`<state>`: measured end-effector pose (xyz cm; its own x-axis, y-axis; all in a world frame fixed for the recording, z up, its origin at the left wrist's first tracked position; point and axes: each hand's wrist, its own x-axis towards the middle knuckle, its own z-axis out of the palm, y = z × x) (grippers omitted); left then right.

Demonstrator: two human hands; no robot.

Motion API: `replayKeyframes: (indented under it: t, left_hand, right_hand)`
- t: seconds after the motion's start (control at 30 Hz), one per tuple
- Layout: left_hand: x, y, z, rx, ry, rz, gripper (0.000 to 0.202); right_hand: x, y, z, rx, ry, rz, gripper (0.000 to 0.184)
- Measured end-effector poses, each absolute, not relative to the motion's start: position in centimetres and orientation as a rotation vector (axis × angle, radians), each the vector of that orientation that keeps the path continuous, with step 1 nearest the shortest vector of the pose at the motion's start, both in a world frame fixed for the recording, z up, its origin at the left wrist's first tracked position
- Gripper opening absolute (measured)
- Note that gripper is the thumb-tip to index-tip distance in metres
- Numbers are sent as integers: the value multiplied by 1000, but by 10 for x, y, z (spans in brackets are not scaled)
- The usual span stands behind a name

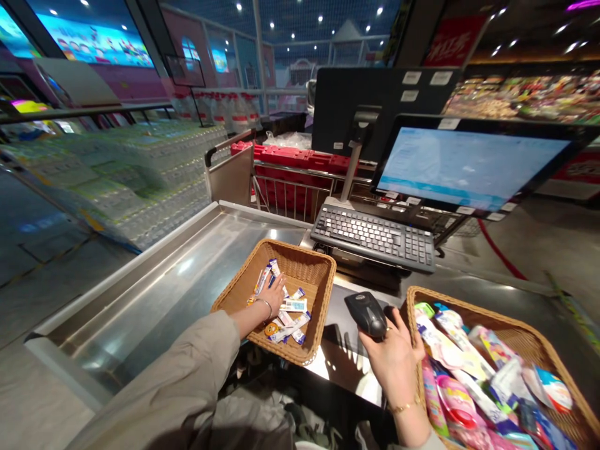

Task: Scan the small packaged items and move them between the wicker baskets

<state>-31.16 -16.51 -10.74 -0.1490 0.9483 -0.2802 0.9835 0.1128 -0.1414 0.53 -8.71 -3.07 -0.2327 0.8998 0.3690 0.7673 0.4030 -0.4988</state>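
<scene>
1. The small packets [290,319] lie loose on the floor of the left wicker basket [330,275], which stands on the checkout counter [187,275] in front of the person.
2. The left hand [274,292] is inside that basket, palm down, with its fingers stretched over the far packets and touching them. I cannot tell whether it has closed on one. A thin bangle [267,304] sits at the wrist.
3. The right hand [396,356] is clasped round the grip of a dark handheld scanner [368,312]. The scanner is held between the two baskets, with its head tilted towards the left one.
4. The right wicker basket [469,307] is just beside the right hand and is heaped with larger bright pouches [450,350].
5. Beyond the baskets are a keyboard [375,236], a lit screen [469,165] and stacked red baskets [300,156] behind a rail.
6. Judgement: the packets overlap, so a clean pick calls for pinching a single one by its edge. Pressing flat on the pile is likely to drag its neighbours along.
7. Judgement: the scanner is best kept steady and low, with its window facing the gap between the baskets.
</scene>
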Motion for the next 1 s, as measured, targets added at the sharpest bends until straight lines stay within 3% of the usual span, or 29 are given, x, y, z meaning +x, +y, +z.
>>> replayKeyframes:
  t: [0.13, 0.3, 1.0]
  left_hand:
    - [-320, -168, -109, 1954, 2246, -445, 53]
    - [-328, -168, -114, 1941, 2253, -469, 71]
    - [-325, -162, -112, 1978, 2203, -391, 47]
  right_hand:
    - [11, -88, -31, -1440, -2081, 268, 36]
    - [15, -87, -32, -1441, -2116, 257, 36]
    - [22, -88, -38, -1439, -2048, 193, 35]
